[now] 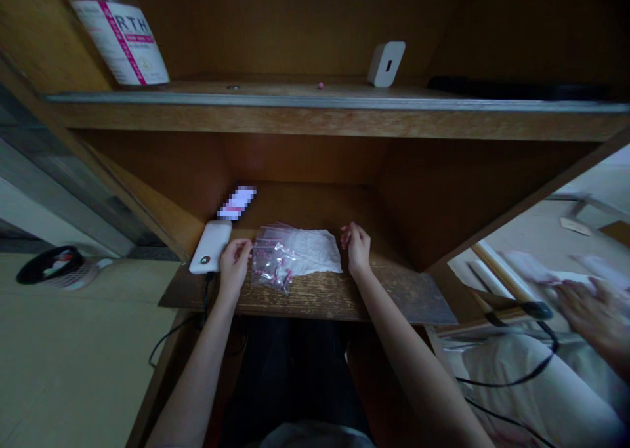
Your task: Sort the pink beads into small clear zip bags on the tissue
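Note:
Several small clear plastic bags [275, 264] with tiny pink beads or pellets in them lie in an overlapping pile on the lower wooden shelf. My left hand [235, 262] is closed, with its fingertips at the left edge of the pile; whether they pinch a bag I cannot make out. A crumpled white tissue [316, 251] lies flat just right of the bags, partly under them. Beyond the tissue's right end, my right hand [357, 246] is raised with its fingers curled in. What it holds, if anything, is too small to tell.
Left of the bags are a white power bank [210, 246] with a black cable and a blurred-out phone [237, 203]. The upper shelf holds a labelled bottle [121, 41], a white charger [386, 64] and a pink bead [320, 86]. Another person's hand [593, 310] works at the right.

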Demonstrator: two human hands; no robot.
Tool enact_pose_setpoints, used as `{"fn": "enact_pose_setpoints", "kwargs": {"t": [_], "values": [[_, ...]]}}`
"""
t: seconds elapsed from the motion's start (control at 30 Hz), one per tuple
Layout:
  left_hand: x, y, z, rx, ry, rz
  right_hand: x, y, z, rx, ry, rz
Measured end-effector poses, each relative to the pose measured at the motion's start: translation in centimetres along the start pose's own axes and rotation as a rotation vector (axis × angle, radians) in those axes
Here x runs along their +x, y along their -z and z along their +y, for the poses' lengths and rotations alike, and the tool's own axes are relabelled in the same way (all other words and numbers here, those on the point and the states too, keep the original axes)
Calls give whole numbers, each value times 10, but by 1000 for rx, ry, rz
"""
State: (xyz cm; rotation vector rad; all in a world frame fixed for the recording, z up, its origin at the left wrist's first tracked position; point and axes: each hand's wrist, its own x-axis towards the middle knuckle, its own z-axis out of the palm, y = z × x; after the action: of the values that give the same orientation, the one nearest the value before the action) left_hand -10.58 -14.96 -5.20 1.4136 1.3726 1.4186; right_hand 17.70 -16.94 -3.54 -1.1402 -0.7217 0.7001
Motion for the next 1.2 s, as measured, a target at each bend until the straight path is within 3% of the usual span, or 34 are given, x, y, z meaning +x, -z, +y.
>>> {"fn": "enact_pose_setpoints", "kwargs": {"t": [1.2], "values": [[-2,-2,3,-42,18,11,1,2,3,28,4,20]]}}
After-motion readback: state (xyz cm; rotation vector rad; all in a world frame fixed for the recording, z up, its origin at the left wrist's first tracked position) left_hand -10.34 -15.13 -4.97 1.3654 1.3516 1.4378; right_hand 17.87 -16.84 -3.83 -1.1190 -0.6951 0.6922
